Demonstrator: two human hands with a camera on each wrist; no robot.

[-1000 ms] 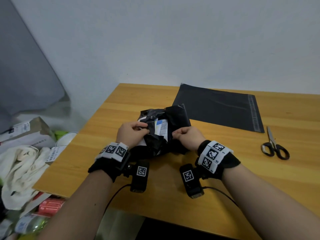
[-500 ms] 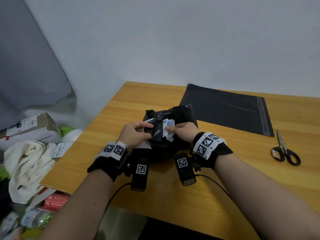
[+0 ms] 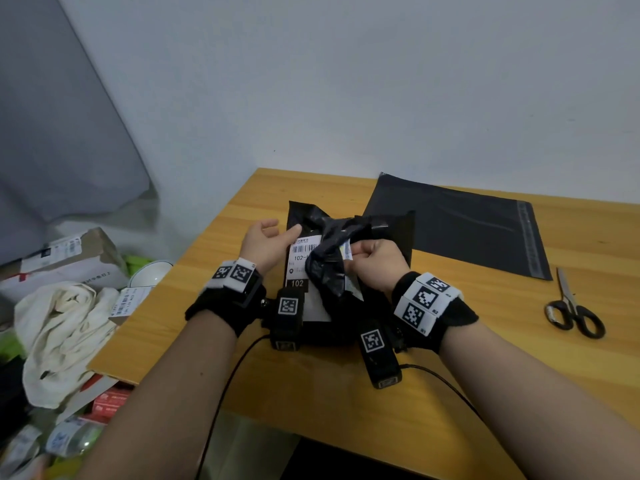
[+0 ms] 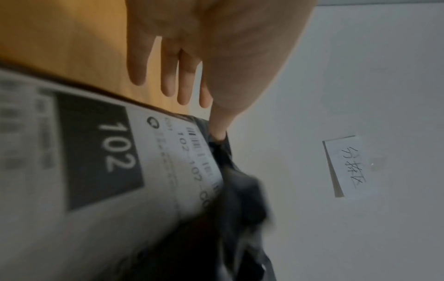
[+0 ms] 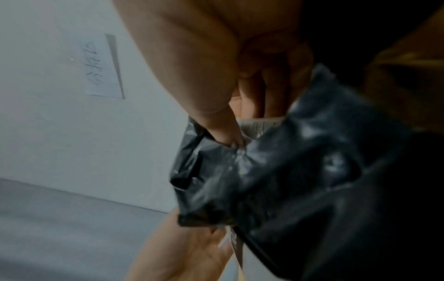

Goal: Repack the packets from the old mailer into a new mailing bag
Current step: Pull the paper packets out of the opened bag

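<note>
The old black mailer (image 3: 377, 226) lies crumpled and torn at the table's middle, its white "102" label (image 3: 303, 263) facing up. My left hand (image 3: 277, 230) is to its left with straight fingers, only the thumb tip (image 4: 217, 129) touching the mailer's edge beside the label (image 4: 100, 152). My right hand (image 3: 356, 252) pinches the torn black flap (image 5: 276, 171) together with a white packet edge (image 5: 261, 124) that peeks out. The rest of the packets is hidden inside. The new black mailing bag (image 3: 460, 226) lies flat behind, at the right.
Black scissors (image 3: 573, 311) lie at the right on the wooden table (image 3: 346, 403). Past the table's left edge, a cardboard box (image 3: 69, 258), a white cloth (image 3: 62, 327) and other clutter cover the floor. A handwritten note (image 4: 346, 165) hangs on the wall.
My left hand has let go of the mailer and spread open to the left, which uncovers the label. My right hand keeps its pinch on the torn flap.
</note>
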